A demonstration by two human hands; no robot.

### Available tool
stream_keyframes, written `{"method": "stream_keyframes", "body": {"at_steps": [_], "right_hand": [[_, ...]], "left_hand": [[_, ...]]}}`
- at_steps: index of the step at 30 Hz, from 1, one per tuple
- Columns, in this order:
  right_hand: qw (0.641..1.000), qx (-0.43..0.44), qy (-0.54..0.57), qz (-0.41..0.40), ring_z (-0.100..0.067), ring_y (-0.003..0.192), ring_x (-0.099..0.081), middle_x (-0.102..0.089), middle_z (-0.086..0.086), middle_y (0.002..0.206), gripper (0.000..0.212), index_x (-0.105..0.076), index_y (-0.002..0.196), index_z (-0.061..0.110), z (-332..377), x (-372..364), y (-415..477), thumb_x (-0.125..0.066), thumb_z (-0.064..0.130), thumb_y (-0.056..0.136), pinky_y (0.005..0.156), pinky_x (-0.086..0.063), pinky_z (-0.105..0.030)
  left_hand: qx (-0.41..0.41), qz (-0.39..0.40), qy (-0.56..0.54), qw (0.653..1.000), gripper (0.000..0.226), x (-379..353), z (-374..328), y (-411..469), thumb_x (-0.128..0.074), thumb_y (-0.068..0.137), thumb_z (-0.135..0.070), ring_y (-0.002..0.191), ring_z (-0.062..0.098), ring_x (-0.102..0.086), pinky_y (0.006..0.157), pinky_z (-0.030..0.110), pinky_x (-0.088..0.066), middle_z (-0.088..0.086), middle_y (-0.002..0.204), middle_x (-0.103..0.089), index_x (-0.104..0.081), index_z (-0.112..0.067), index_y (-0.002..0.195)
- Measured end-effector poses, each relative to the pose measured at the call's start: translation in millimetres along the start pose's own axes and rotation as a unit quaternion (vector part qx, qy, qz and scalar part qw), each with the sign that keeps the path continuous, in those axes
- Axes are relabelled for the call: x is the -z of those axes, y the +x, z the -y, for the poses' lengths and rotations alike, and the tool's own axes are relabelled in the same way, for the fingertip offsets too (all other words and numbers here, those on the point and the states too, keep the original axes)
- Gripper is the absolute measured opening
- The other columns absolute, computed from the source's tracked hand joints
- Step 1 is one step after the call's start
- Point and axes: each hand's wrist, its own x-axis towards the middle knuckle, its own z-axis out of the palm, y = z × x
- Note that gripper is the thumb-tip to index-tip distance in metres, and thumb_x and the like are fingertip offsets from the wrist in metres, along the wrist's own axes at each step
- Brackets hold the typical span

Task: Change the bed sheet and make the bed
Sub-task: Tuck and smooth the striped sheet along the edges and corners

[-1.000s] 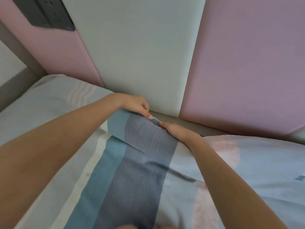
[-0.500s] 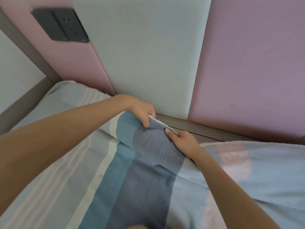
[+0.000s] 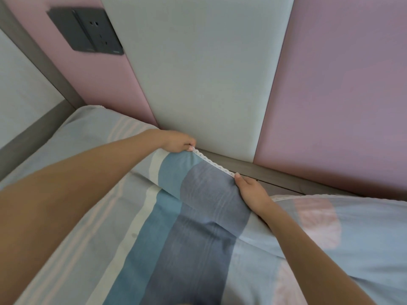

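A striped bed sheet (image 3: 198, 227) in blue, teal, grey and pale pink covers the mattress up to the headboard. Its top edge carries a white elastic trim (image 3: 212, 162), pulled taut between my two hands. My left hand (image 3: 176, 143) pinches the trim at its left end, close to the white headboard panel. My right hand (image 3: 251, 191) grips the sheet edge at the trim's right end, fingers tucked under the fabric. More of the trimmed edge (image 3: 308, 196) lies loose to the right.
The padded headboard has a white panel (image 3: 198, 73) between pink panels (image 3: 341, 95). A dark socket plate (image 3: 86, 31) sits upper left. A grey bed frame rail (image 3: 275, 175) runs below the panels and along the left side (image 3: 26, 137).
My hands have moved apart along the sheet's top edge, stretching the white trim between them. The view has tilted up, showing more of the socket and headboard.
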Motion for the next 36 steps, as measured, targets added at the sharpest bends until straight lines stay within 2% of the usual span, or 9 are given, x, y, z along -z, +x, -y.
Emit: {"method": "stream_keyframes", "body": {"at_steps": [7, 10, 12, 16, 19, 23, 25, 29, 36], "right_hand": [[0.987, -0.091, -0.061, 0.116, -0.025, 0.109, -0.056, -0.059, -0.011, 0.126, 0.045, -0.063, 0.115, 0.009, 13.9, 19.0, 14.6, -0.042, 0.046, 0.099, 0.088, -0.038, -0.027], [0.970, -0.119, -0.142, 0.158, -0.023, 0.120, -0.052, -0.054, -0.006, 0.136, 0.047, -0.060, 0.127, 0.015, 23.1, 19.0, 23.4, -0.044, 0.048, 0.097, 0.096, -0.036, -0.029], [0.962, -0.127, -0.164, 0.177, -0.022, 0.123, -0.050, -0.053, -0.005, 0.137, 0.044, -0.059, 0.126, 0.016, 28.8, 17.8, 23.0, -0.043, 0.046, 0.098, 0.095, -0.035, -0.028], [0.951, -0.127, -0.219, 0.179, -0.025, 0.125, -0.048, -0.051, -0.008, 0.137, 0.040, -0.052, 0.134, 0.017, 38.4, 14.9, 23.1, -0.037, 0.037, 0.102, 0.097, -0.036, -0.030], [0.949, -0.082, -0.271, 0.139, -0.028, 0.112, -0.054, -0.058, -0.012, 0.106, 0.032, -0.061, 0.111, 0.008, 36.2, 7.4, 29.0, -0.053, 0.034, 0.095, 0.079, -0.041, -0.029], [0.950, 0.084, -0.301, 0.008, -0.026, 0.113, -0.052, -0.058, -0.008, 0.115, 0.040, -0.063, 0.107, 0.016, 45.9, 22.1, 29.5, -0.044, 0.050, 0.096, 0.092, -0.040, -0.037], [0.954, 0.104, -0.268, 0.081, -0.024, 0.105, -0.056, -0.062, -0.008, 0.116, 0.062, -0.063, 0.114, 0.013, 56.0, 34.2, 24.1, -0.033, 0.064, 0.094, 0.087, -0.044, -0.036], [0.904, 0.098, -0.381, 0.164, -0.020, 0.108, -0.054, -0.055, 0.001, 0.125, 0.092, -0.038, 0.136, 0.017, 56.8, 43.5, 31.8, -0.072, 0.066, 0.067, 0.086, -0.047, -0.035], [0.913, 0.078, -0.361, 0.172, -0.019, 0.113, -0.055, -0.057, 0.003, 0.126, 0.089, -0.046, 0.131, 0.020, 36.6, 43.1, 84.5, -0.085, 0.053, 0.058, 0.087, -0.045, -0.030]], "left_hand": [[0.125, 0.021, 0.074, 0.989, 0.023, -9.1, -7.8, 11.1, -0.061, 0.089, -0.034, 0.077, 0.025, -0.054, 0.070, 0.029, -0.040, 0.004, 0.080, -0.058, -0.061, -0.011, 0.083], [0.057, -0.188, 0.154, 0.968, 0.010, -7.4, -18.2, 4.3, -0.058, 0.088, -0.020, 0.097, 0.024, -0.058, 0.085, 0.031, -0.039, 0.000, 0.098, -0.060, -0.063, -0.016, 0.095], [-0.069, -0.307, 0.044, 0.948, 0.021, -10.0, -32.6, -8.2, -0.055, 0.089, -0.036, 0.093, 0.021, -0.060, 0.079, 0.032, -0.042, -0.004, 0.100, -0.063, -0.066, -0.018, 0.092], [-0.163, -0.061, 0.059, 0.983, 0.076, -33.0, -56.0, -38.9, -0.060, 0.057, -0.079, 0.096, 0.010, -0.058, 0.087, 0.032, -0.045, -0.013, 0.106, -0.062, -0.059, -0.029, 0.114], [-0.126, 0.006, 0.192, 0.973, 0.100, -53.2, -55.7, -32.3, -0.077, 0.046, -0.065, 0.109, 0.015, -0.053, 0.100, 0.035, -0.034, -0.006, 0.116, -0.057, -0.042, -0.024, 0.131], [-0.048, -0.029, 0.177, 0.983, 0.069, -41.5, -66.3, -8.1, -0.081, 0.057, -0.049, 0.097, 0.018, -0.058, 0.086, 0.032, -0.041, -0.004, 0.104, -0.063, -0.054, -0.024, 0.115], [-0.011, -0.018, 0.104, 0.994, 0.062, -32.8, -62.7, 4.8, -0.083, 0.057, -0.042, 0.091, 0.020, -0.062, 0.076, 0.029, -0.046, -0.002, 0.098, -0.067, -0.060, -0.020, 0.110], [0.034, 0.037, -0.062, 0.997, 0.041, -18.3, -58.6, 29.7, -0.078, 0.038, -0.020, 0.069, 0.017, -0.059, 0.055, 0.026, -0.042, -0.002, 0.072, -0.065, -0.071, -0.011, 0.077], [0.087, 0.042, -0.027, 0.995, 0.021, -26.1, -59.5, 77.9, -0.055, 0.024, -0.013, 0.056, 0.020, -0.047, 0.045, 0.019, -0.027, 0.002, 0.057, -0.054, -0.058, -0.011, 0.046]]}}
